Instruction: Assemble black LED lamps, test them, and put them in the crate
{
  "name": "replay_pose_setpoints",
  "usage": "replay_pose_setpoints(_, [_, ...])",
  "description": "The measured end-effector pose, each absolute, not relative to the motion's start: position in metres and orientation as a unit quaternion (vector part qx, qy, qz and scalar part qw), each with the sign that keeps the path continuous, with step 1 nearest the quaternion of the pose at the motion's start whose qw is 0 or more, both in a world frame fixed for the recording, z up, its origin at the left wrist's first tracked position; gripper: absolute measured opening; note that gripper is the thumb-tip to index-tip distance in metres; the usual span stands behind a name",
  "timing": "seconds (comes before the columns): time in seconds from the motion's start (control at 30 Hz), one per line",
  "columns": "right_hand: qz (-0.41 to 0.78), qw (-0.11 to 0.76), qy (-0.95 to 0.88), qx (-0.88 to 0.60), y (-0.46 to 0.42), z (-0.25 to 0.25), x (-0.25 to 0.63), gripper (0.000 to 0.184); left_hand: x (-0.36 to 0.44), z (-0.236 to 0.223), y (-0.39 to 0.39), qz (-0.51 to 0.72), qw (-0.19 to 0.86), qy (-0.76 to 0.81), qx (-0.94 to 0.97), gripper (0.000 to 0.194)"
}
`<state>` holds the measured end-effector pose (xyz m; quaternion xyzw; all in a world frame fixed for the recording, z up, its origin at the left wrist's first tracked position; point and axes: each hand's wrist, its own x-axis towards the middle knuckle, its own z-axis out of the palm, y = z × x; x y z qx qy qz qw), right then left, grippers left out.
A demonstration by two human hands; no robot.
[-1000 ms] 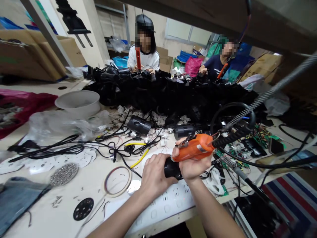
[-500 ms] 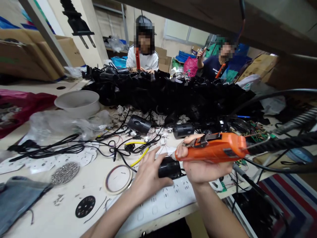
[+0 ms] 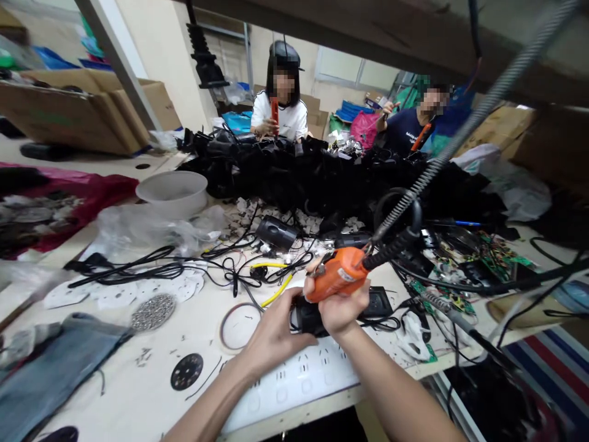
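My right hand [image 3: 341,309] is wrapped around an orange electric screwdriver [image 3: 337,274], tilted with its tip down-left onto a black cylindrical housing [image 3: 307,317]. A black coiled cable [image 3: 442,159] runs from the tool's rear up to the right. My left hand [image 3: 275,331] is closed on the left side of that black housing and steadies it on the white table [image 3: 138,380]. Both hands are over a white perforated strip [image 3: 294,380] at the table's near edge.
Black and yellow wires [image 3: 257,276], a white bowl [image 3: 172,193], clear plastic bags [image 3: 151,227], a tape ring [image 3: 239,325], round discs [image 3: 186,371] and green circuit boards [image 3: 488,258] litter the table. A heap of black parts [image 3: 322,178] lies across the middle. Two people sit opposite.
The screwdriver swung from nearly level back down, tip onto the black housing. My left hand closed again around the housing. The view shifted slightly to the left.
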<state>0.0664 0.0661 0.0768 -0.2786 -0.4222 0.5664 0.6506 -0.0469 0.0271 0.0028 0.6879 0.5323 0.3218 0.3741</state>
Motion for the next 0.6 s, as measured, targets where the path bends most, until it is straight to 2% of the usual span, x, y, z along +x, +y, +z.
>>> replay_pose_setpoints(0.27, [0.579,0.676,-0.358,-0.283,0.069,0.082,0.066,0.063,-0.049,-0.003,0.028,0.350,0.328,0.498,0.723,0.062])
replay_pose_setpoints(0.4, [0.573,0.674,-0.392,-0.253,0.042,0.099,0.089,0.062,-0.048,-0.001,0.028,0.355,0.317,0.485,0.733,0.057])
replay_pose_setpoints(0.5, [0.557,0.635,-0.477,-0.243,0.018,0.105,0.106,0.066,-0.046,0.000,0.027,0.359,0.312,0.490,0.731,0.051])
replay_pose_setpoints(0.6, [0.577,0.617,-0.477,-0.243,0.010,0.098,0.108,0.063,-0.045,0.001,0.027,0.358,0.307,0.498,0.728,0.049])
